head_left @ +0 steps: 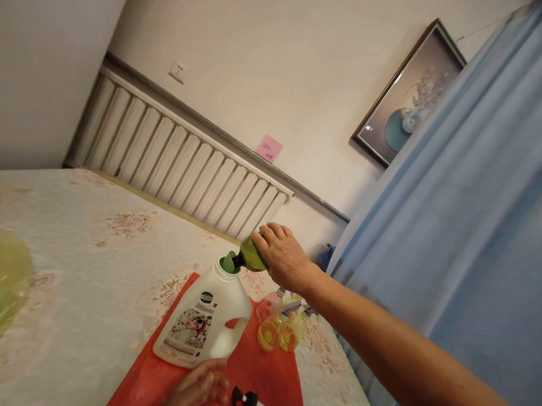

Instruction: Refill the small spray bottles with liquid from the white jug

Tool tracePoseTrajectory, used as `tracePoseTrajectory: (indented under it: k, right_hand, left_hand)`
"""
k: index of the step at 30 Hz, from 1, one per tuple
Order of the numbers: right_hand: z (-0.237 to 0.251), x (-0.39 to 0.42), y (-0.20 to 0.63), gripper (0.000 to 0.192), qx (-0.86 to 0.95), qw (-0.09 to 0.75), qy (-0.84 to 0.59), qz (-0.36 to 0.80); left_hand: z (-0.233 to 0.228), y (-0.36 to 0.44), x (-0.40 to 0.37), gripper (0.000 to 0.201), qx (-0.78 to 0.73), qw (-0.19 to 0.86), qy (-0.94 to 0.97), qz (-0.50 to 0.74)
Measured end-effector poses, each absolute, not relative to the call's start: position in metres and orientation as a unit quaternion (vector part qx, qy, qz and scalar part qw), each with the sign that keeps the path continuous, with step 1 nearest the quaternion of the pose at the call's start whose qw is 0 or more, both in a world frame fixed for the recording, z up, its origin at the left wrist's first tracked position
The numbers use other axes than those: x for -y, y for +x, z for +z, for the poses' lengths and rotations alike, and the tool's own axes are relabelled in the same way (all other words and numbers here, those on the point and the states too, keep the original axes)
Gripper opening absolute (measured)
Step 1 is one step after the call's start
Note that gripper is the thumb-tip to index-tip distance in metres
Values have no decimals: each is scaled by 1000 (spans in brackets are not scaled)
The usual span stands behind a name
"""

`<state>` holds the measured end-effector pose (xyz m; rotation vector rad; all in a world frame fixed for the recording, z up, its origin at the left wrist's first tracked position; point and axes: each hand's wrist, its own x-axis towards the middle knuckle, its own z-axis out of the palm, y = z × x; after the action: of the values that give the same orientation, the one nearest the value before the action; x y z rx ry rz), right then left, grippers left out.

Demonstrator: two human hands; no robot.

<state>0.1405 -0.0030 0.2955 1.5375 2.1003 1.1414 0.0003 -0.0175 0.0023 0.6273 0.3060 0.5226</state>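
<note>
A large white detergent jug (pixel 202 319) with a floral label stands on a red cloth (pixel 259 377). My right hand (pixel 281 252) is wrapped round a green bottle (pixel 253 254), tipped so its dark neck meets the jug's green spout (pixel 229 263). Whether liquid is flowing I cannot see. Low in the view, my left hand (pixel 196 397) is close to the jug's base, fingers extended and apart, holding nothing. A black pump top (pixel 250 402) with a pale tube lies on the cloth to the right of my left hand.
Several small bottles with yellow and pink liquid (pixel 280 332) stand right of the jug. A yellow-green basin (pixel 2 277) sits at the left on the floral tablecloth (pixel 96 289). Behind are a white radiator (pixel 179 154) and a blue curtain (pixel 477 226).
</note>
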Motion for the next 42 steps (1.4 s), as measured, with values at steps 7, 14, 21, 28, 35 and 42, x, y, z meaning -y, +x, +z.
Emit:
tracePoseTrajectory:
  k: [7,14,21,28,35,42]
  right_hand:
    - [295,3,140,56,-732,153,533,396]
    - [296,3,139,55,-730,153,531,402]
    - [296,3,139,58,-730,153,533,400]
    - [295,3,138,53,-726,154,530,410]
    - [293,2,139,54,-732,139,538,394]
    - [276,5,164,73,-743,-26,638,198]
  left_hand:
    - [-9,8,13,48,-131,911,296,256]
    - [-4,5,15,49,-136,913,287,257]
    - [-11,8,14,43,-131,911,300,252]
    - [-1,5,16,45,-143,904,299,268]
    - [7,3,17,48,-165,900,302,270]
    - [-13,3,16,43,-133,909,299,258]
